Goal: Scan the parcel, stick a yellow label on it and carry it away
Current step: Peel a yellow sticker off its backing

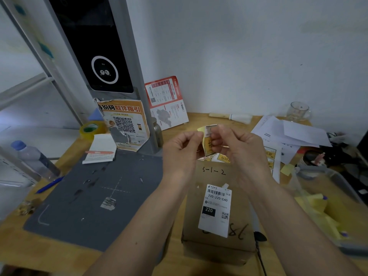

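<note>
A brown cardboard parcel [219, 176] lies on the wooden desk in front of me, with a white shipping label [216, 210] on top and handwritten marks. Above its far end, my left hand [179, 150] and my right hand [239, 148] both pinch a yellow label [208, 142] between fingertips. The label is curled and partly hidden by my fingers. More yellow labels [224, 157] lie on the desk behind the parcel.
A grey scanner mat [95, 196] lies left of the parcel under a tall scanner stand [103, 56]. A notepad [101, 148], tape roll [91, 129], bottle [33, 158] and blue pen [49, 185] sit at left. Papers [288, 134], a glass cup [298, 111] and a tray [326, 196] crowd the right.
</note>
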